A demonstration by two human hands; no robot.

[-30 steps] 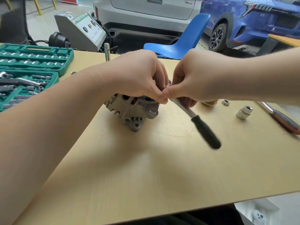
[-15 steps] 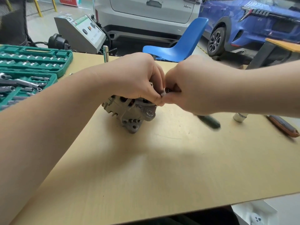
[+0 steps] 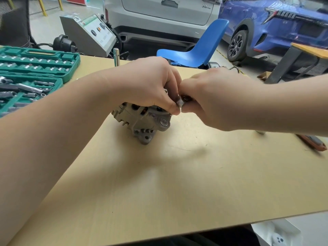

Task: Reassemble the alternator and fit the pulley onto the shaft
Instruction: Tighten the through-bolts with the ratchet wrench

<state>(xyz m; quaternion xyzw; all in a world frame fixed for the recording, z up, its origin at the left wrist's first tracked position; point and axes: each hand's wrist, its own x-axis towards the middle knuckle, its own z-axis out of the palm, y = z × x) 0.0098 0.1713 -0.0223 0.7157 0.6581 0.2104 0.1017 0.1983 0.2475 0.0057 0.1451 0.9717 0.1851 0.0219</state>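
While both hands crowd over the top of the alternator [image 3: 142,119], which sits near the middle of the counter [image 3: 159,189], the main risk is a small part slipping free. The left hand [image 3: 149,84] curls its fingers over the housing and pinches a small silver piece [image 3: 178,103] at the fingertips; the right hand [image 3: 213,102] meets it there with fingers curled narrow, but what it holds is hidden. I cannot tell whether the piece is a fastener or a socket. If it starts crooked it could cross-thread, and a loose pinch could drop it into the housing openings or let it roll off the counter. The alternator rests on uneven lugs, so sideways force could tip it. An orange-handled tool [image 3: 314,143] lies at the right edge, near enough for the right forearm to knock it. The green socket set [image 3: 35,71] sits far left.
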